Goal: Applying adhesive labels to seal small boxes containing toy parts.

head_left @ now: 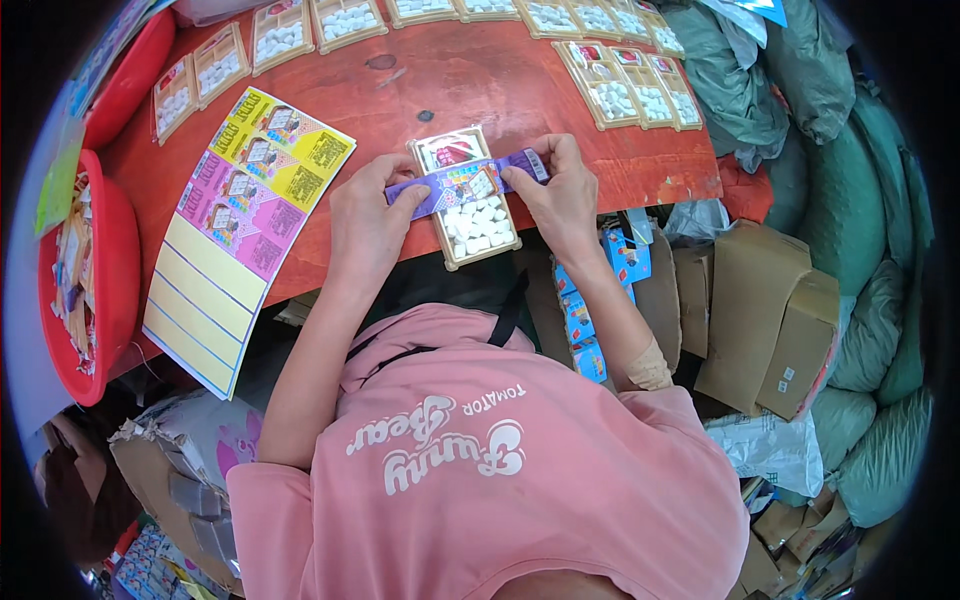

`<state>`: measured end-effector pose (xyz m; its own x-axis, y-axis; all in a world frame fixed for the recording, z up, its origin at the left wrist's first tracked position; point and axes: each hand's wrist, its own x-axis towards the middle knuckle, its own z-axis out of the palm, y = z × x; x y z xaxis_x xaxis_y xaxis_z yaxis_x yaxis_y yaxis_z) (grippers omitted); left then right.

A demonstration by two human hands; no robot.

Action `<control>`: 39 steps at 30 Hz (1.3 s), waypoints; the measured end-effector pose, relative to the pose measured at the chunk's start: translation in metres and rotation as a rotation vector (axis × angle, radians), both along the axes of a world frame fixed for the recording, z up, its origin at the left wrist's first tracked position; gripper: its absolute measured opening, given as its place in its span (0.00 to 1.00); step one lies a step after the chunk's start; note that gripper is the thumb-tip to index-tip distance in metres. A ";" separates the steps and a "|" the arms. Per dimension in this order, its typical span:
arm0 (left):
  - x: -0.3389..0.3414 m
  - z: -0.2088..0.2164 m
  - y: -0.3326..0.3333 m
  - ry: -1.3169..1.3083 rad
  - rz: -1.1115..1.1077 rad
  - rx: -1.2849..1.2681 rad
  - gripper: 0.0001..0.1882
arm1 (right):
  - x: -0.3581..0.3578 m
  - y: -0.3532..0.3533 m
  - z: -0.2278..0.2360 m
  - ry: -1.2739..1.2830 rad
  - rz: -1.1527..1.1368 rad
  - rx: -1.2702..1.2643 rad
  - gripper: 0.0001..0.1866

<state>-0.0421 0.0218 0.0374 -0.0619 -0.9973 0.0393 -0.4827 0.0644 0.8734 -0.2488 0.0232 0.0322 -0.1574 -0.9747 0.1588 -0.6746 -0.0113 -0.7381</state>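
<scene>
Across the tray (484,257), our left hand (368,208) and right hand (563,200) pinch the flimsy-looking label (452,189) by its ends, likely safest.

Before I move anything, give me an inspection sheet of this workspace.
Surface: red table, with dark spots on its top.
Job's things: purple label lying across a tan tray of white pieces; yellow-and-pink label sheet to the left; more filled trays toward the far edge.
Clutter: red basin of scraps, at left.
Grips: left hand and right hand each pinch an end of the purple label.
Cables: nothing seen for certain.
Surroundings: green sacks and cardboard box at right.
</scene>
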 end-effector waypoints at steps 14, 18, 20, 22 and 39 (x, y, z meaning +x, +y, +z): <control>0.062 -0.017 0.101 0.223 0.373 0.066 0.09 | 0.071 0.031 0.002 0.000 0.357 -0.021 0.15; 0.055 -0.016 0.108 0.197 0.398 0.008 0.05 | 0.074 0.028 0.000 0.047 0.407 -0.020 0.15; 0.050 -0.012 0.111 0.149 0.383 0.004 0.05 | 0.074 0.029 0.000 0.069 0.424 -0.034 0.15; 0.046 -0.014 0.114 0.184 0.373 0.020 0.05 | 0.075 0.031 0.003 0.050 0.435 0.005 0.15; 0.042 -0.016 0.116 1.145 0.227 0.544 0.17 | 0.061 0.021 0.008 -0.693 0.393 0.439 0.07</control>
